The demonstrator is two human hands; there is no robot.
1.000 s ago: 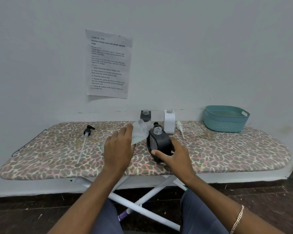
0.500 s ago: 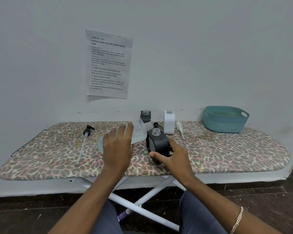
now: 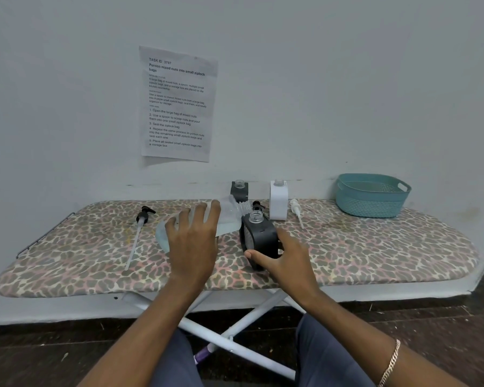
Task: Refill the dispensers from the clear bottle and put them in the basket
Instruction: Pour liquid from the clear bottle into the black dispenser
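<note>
Now your left hand (image 3: 193,241) grips the clear bottle (image 3: 229,217), long axis slanting up rightward, its neck just beside the open mouth of the black dispenser (image 3: 259,237) your right hand (image 3: 288,261) holds

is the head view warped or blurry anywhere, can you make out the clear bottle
Head view: wide-angle bows the board at its ends; light soft and even, no glare; sheet headings legible, fine print soft; clear bottle faint against the cover, partly behind the left hand.

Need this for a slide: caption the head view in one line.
Refilling: left hand tips clear bottle toward open black dispenser, held by right hand on ironing board.
</note>
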